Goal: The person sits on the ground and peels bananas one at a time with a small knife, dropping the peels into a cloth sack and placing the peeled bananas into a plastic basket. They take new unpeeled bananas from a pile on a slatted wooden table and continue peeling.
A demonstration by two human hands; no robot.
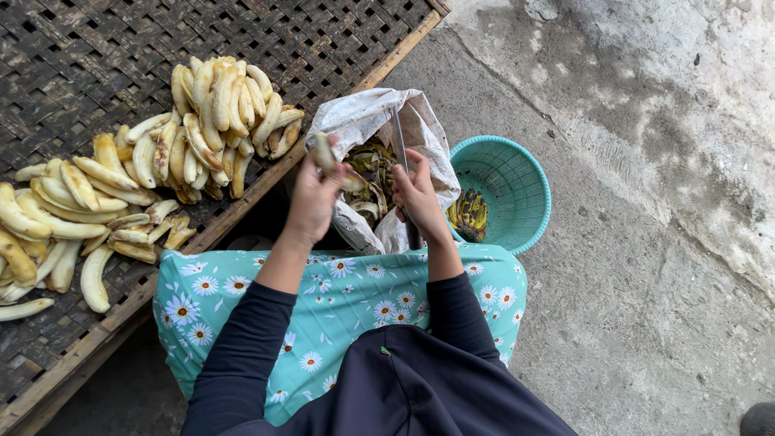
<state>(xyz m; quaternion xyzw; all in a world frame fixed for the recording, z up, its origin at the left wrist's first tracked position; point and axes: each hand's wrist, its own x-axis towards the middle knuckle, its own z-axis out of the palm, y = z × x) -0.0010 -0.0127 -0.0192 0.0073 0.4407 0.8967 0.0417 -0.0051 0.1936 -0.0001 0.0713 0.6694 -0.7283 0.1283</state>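
Observation:
My left hand point(313, 196) holds a partly peeled banana point(324, 150) above a white sack point(363, 117) that contains dark banana peels point(373, 182). My right hand point(418, 194) grips a knife point(401, 145), its thin blade pointing up and away over the sack. The two hands are close together, just above my lap covered in teal cloth with a daisy print point(347, 295).
A woven bamboo tray point(97, 64) at the left carries a heap of peeled bananas point(218, 121) and more spread out point(64, 210). A teal plastic basket point(517, 178) at the right holds several unpeeled bananas point(469, 214). Rough concrete ground point(646, 242) lies to the right.

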